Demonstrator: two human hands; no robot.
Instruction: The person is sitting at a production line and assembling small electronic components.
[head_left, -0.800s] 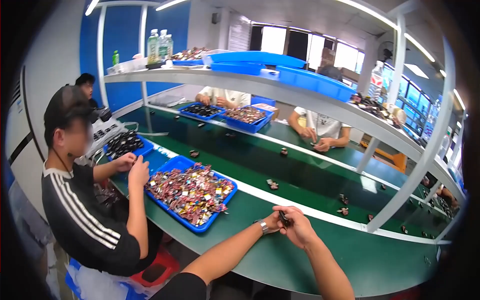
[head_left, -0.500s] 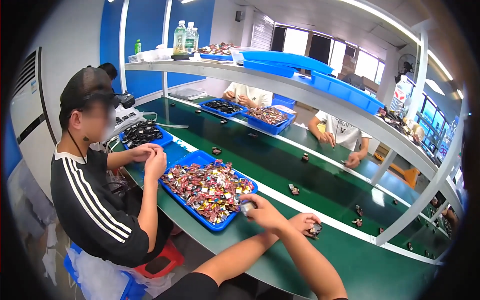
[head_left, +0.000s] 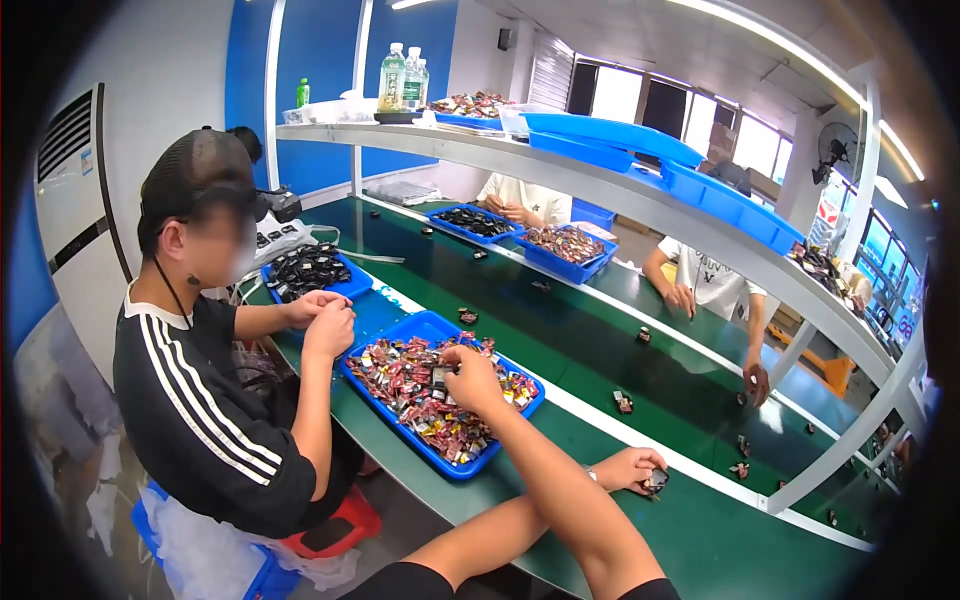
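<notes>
My forearms cross over the green table (head_left: 560, 545). My left hand (head_left: 628, 470) rests low over the table on the right, its fingers curled round a small black part (head_left: 655, 483). Reaching over it, my right hand (head_left: 474, 382) is above a blue tray (head_left: 425, 462) heaped with small red, black, white and yellow electronic parts (head_left: 410, 390). Between its thumb and fingers is a small silver-grey part (head_left: 440, 378), partly covered by the fingers. Whether that part touches the heap I cannot make out.
On my left a seated person (head_left: 215, 380) holds both hands together beside a blue tray of black parts (head_left: 310, 270). A green belt (head_left: 560, 350) carries scattered parts. Across it are more trays (head_left: 570, 252) and two people. A white shelf (head_left: 640, 185) runs overhead, with an upright post (head_left: 830, 430).
My right hand has moved left and away from me, from the tray's near right edge to over the heap. My left hand stays near the same place, holding the black part. The view has shifted slightly.
</notes>
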